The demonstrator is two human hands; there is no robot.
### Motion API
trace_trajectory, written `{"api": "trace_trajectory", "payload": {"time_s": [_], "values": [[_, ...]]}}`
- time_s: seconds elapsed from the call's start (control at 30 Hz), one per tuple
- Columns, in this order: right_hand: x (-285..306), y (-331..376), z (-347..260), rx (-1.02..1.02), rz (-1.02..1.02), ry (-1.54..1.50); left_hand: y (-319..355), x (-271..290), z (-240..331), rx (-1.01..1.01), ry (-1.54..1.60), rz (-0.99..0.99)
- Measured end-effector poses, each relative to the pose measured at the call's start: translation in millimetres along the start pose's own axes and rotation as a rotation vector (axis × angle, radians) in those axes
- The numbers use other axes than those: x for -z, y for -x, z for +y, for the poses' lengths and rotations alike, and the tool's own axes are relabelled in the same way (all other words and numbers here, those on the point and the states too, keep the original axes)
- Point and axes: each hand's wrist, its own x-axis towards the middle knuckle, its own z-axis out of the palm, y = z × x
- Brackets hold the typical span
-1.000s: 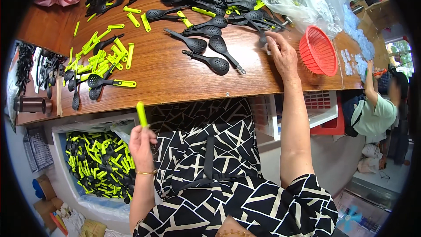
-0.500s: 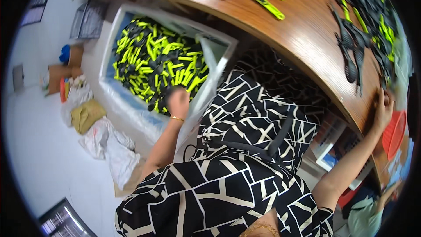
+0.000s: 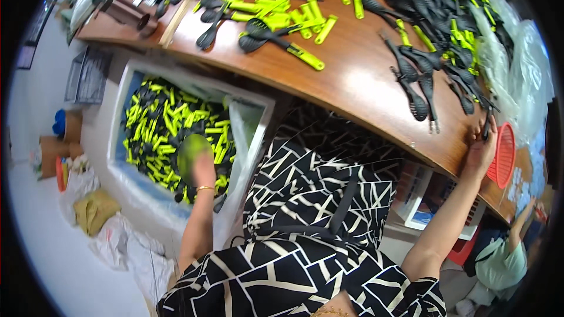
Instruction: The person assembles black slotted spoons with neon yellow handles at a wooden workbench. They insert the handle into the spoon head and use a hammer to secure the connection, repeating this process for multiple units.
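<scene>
My left hand (image 3: 204,168), smeared by motion, is over the bin (image 3: 117,123) of black and lime-green utensils (image 3: 170,118). A blurred green and dark shape lies by its fingers; whether they grip it is unclear. At the table's right edge, my right hand (image 3: 482,148) has its fingers closed around a black utensil piece (image 3: 486,131). Black slotted spoon pieces (image 3: 416,104) lie loose to the left of it. Further left on the table are lime-green handles (image 3: 325,29) and a black slotted spoon with a green handle (image 3: 288,44).
A big heap of black utensil pieces (image 3: 426,9) covers the far right of the wooden table (image 3: 352,73). A red basket (image 3: 503,155) stands beside my right hand, with clear plastic bags (image 3: 526,76) behind it. White sacks (image 3: 120,240) lie on the floor at left. Another person (image 3: 502,264) is at lower right.
The view has shifted, showing more of the tabletop. My left hand remains over the bin, now with a blurred green shape by its fingers. My right hand stays at the table's right edge.
</scene>
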Motion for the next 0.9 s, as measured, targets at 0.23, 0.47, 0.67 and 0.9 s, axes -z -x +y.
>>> {"api": "trace_trajectory", "payload": {"time_s": [0.23, 0.47, 0.67, 0.9], "values": [[-39, 49, 9, 0.16, -0.035, -0.039, -41, -53, 356, -0.988, 0.013, -0.098], [-67, 84, 15, 0.191, -0.142, -0.035, -58, -119, 416, -1.045, -0.334, -0.219], [-74, 86, 3, 0.086, -0.201, -0.104, -82, -130, 420, -1.271, -0.424, -0.174], [-58, 74, -15, 0.055, -0.186, 0.544, -74, -128, 450, -1.43, -0.349, -0.25]]}}
